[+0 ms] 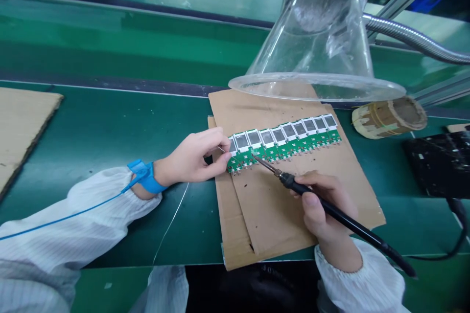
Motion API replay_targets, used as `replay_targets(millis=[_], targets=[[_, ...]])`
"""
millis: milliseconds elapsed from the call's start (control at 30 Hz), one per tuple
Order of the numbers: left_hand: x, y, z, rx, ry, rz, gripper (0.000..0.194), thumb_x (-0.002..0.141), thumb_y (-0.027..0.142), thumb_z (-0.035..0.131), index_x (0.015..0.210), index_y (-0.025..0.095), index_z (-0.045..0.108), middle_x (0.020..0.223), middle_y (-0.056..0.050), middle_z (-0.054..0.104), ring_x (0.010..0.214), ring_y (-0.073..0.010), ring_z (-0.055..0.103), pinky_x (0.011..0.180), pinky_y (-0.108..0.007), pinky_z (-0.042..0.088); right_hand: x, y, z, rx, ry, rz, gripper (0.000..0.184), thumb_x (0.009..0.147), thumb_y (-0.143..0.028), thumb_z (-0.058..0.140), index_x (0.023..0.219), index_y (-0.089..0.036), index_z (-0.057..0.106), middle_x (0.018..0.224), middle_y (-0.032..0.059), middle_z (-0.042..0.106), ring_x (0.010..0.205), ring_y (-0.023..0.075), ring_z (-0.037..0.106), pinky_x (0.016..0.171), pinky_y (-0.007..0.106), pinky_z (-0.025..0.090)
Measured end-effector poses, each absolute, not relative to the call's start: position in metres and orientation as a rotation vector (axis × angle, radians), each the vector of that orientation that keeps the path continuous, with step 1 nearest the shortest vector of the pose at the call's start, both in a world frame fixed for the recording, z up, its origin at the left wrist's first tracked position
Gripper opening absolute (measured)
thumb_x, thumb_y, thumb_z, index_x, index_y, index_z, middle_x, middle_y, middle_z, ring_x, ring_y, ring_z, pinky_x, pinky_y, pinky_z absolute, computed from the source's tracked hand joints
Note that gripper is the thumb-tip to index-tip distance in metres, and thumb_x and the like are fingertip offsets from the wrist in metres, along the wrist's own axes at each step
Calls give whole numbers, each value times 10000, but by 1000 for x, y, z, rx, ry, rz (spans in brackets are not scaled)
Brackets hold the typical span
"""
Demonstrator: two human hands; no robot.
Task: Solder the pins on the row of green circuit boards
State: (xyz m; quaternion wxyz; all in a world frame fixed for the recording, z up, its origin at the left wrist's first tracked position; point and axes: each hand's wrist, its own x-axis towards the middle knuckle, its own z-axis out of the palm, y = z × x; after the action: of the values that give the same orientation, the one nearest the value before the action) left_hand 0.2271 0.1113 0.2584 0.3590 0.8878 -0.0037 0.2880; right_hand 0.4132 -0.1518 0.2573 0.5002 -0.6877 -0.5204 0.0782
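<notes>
My right hand point(326, 200) is closed round the black handle of a soldering iron point(326, 203). The iron's metal tip points up and left and lies at the lower green part of a row of joined circuit boards point(282, 144). Each board carries a white-framed grey display along its top edge. At the left end of this row, my left hand point(200, 154) pinches a thin solder wire point(171, 225) between thumb and finger. The wire trails down from that hand towards the table's front edge. Whether the iron's tip touches the board is too fine to tell.
Brown cardboard sheets point(279, 220) lie under the boards. Above them hangs a clear fume hood point(316, 54) on a flexible metal pipe. A brown hollow cylinder point(382, 120) and a black box point(440, 164) stand at the right. A blue wrist strap cord point(84, 211) runs along my left sleeve.
</notes>
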Motion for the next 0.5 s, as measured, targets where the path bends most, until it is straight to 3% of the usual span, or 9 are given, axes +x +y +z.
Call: replay_targets(millis=[133,300,500], targets=[[222,121,259,2313,-26,757,100,951,130,602,900,202,554,718,55,497,540,-73,373,496,-225,295,409,-156,260,-1683,-1169,180,157,1016,-367,684,1115,-245,702,922,59,733,776,222,723,665,359,603],[219,127,259,2336,-39,721,93,964,134,592,906,197,556,724,54,500,554,-74,377,506,-219,294,393,-157,261,-1653,-1121,249,178,1011,-263,683,1186,-234,691,989,50,720,781,182,716,673,318,598],[221,126,258,2348,-43,698,108,954,109,586,887,191,565,720,59,543,556,-75,390,518,-216,315,388,-150,256,-1746,-1262,207,128,1001,-249,683,1129,-249,688,934,8,742,777,155,731,693,274,593]])
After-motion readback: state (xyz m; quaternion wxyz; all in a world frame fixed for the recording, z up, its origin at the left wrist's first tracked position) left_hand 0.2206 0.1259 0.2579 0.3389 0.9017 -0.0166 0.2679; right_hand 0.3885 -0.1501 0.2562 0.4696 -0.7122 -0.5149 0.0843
